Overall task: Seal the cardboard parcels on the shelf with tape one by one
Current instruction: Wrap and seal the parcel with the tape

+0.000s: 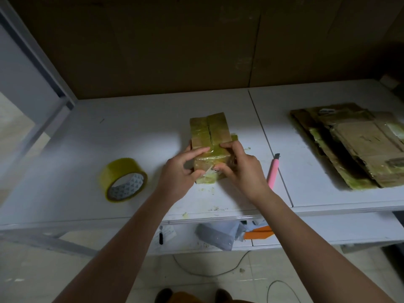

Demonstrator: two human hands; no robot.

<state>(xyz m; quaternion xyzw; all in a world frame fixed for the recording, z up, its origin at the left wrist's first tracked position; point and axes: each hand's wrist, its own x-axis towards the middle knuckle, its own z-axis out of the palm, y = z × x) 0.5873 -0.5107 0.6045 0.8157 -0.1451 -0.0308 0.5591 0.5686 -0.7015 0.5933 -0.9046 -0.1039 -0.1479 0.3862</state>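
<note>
Hands steady a small cardboard parcel (208, 159) near the shelf's (135, 130) front edge: left hand (182, 173) and right hand (237, 169) curl fingers over it, apparently pressing tape flat; tape roll (123, 179) lies alongside.

Count on white shelf (131, 132): 1 small tape-wrapped cardboard parcel (209, 136); 1 roll of yellowish clear tape (123, 179); 1 pink utility knife (273, 171); 1 stack of flattened brown cardboard pieces (354, 145), number indistinct. Hands: 2, left hand (181, 173) and right hand (242, 169).
</note>
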